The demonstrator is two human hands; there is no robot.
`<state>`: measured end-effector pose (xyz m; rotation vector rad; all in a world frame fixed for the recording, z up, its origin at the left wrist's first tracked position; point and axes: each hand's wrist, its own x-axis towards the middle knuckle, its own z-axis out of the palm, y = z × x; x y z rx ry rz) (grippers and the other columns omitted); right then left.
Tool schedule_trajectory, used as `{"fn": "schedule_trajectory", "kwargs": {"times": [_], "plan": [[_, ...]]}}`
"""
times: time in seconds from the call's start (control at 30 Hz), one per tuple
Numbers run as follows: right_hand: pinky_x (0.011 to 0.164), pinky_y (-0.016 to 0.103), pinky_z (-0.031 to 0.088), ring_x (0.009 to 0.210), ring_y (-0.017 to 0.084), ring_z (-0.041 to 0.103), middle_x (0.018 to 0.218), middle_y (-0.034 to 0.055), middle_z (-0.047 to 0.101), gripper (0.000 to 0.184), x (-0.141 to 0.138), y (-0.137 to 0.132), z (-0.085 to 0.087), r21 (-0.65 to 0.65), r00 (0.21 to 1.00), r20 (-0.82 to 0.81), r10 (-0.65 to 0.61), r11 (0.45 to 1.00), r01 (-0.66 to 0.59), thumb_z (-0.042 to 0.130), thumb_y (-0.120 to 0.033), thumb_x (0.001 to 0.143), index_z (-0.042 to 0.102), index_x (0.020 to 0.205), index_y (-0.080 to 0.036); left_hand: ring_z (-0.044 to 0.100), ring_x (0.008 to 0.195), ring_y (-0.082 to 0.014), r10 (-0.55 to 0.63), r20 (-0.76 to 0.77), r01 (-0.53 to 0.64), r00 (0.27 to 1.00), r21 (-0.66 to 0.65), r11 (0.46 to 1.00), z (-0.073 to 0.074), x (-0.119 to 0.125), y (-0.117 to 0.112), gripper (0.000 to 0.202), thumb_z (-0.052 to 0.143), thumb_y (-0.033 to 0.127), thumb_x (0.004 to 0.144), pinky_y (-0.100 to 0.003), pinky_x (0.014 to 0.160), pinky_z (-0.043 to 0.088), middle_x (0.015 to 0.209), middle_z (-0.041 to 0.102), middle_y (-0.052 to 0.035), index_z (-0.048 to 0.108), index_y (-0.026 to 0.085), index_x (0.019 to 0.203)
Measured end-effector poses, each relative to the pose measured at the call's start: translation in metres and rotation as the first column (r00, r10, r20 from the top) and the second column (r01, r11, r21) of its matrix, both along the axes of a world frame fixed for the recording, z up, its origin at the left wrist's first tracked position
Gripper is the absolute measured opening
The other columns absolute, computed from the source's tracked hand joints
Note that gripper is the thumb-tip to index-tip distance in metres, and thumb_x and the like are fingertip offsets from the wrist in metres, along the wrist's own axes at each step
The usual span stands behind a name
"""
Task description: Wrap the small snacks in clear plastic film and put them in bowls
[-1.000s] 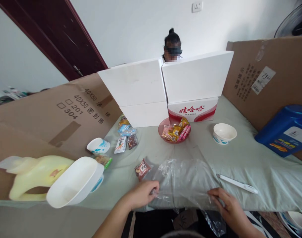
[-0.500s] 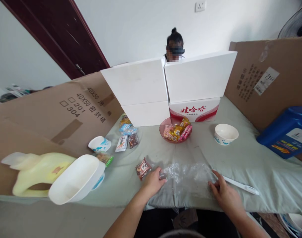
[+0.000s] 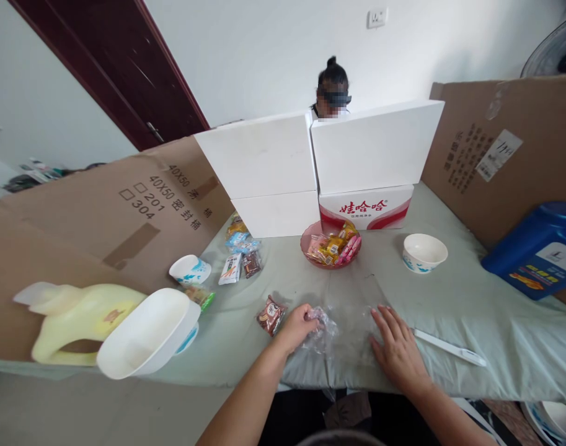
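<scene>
A clear plastic bag (image 3: 345, 325) lies on the green cloth near the table's front edge. My left hand (image 3: 299, 325) is closed, pinching the bag's crumpled left end. My right hand (image 3: 394, 347) lies flat and open on the bag's right part, fingers spread. A brown snack packet (image 3: 270, 314) sits just left of my left hand. A white pen-like stick (image 3: 450, 348) lies just right of my right hand.
A pink bowl of wrapped snacks (image 3: 330, 246) stands mid-table before white boxes (image 3: 317, 161). A white bowl (image 3: 424, 252) is at right, a blue jug (image 3: 538, 248) far right. Loose packets (image 3: 238, 260), a cup (image 3: 190, 270), a white tub (image 3: 145, 334) and yellow container (image 3: 78, 319) are left. A person sits behind the boxes.
Both hands moved forward onto the table with the bag. The bag, once spread over the table edge, is now gathered smaller between them; my right hand has flattened on it.
</scene>
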<state>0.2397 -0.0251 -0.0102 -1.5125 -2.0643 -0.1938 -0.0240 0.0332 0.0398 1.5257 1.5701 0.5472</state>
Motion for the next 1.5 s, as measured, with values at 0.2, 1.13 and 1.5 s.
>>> {"fn": "schedule_trajectory", "kwargs": {"times": [0.2, 1.13, 1.5], "plan": [[0.101, 0.046, 0.04, 0.123, 0.029, 0.048, 0.129, 0.0134, 0.057, 0.052, 0.002, 0.005, -0.021, -0.093, 1.0, -0.004, 0.007, 0.996, -0.008, 0.047, -0.036, 0.091, 0.039, 0.138, -0.015, 0.066, 0.082, -0.0165, 0.148, 0.507, -0.091, 0.849, -0.136, 0.986, 0.005, -0.011, 0.006, 0.026, 0.06, 0.022, 0.066, -0.026, 0.066, 0.048, 0.107, 0.065, -0.0063, 0.037, 0.021, 0.078], [0.108, 0.05, 0.032, 0.139, 0.028, 0.031, 0.149, 0.0082, 0.041, 0.063, 0.019, 0.006, -0.002, -0.248, 0.908, 0.133, 0.397, 0.9, -0.358, 0.053, -0.046, 0.089, 0.035, 0.146, -0.026, 0.008, 0.143, -0.0451, -0.269, -0.602, 0.551, 0.752, 0.349, 0.758, -0.019, 0.005, -0.049, 0.091, 0.075, 0.061, 0.065, -0.069, 0.107, 0.022, 0.155, 0.023, -0.0149, 0.041, 0.024, 0.14], [0.109, 0.049, 0.034, 0.137, 0.028, 0.035, 0.144, 0.0087, 0.047, 0.059, 0.044, -0.008, 0.008, -0.36, 0.911, 0.015, 0.411, 0.853, -0.379, 0.056, -0.053, 0.087, 0.047, 0.139, -0.026, 0.058, 0.102, -0.0253, -0.283, -0.555, 0.548, 0.783, 0.398, 0.736, -0.002, -0.023, -0.05, 0.028, 0.049, 0.035, 0.094, -0.041, 0.093, 0.047, 0.107, 0.064, -0.0098, 0.064, 0.02, 0.113]]}}
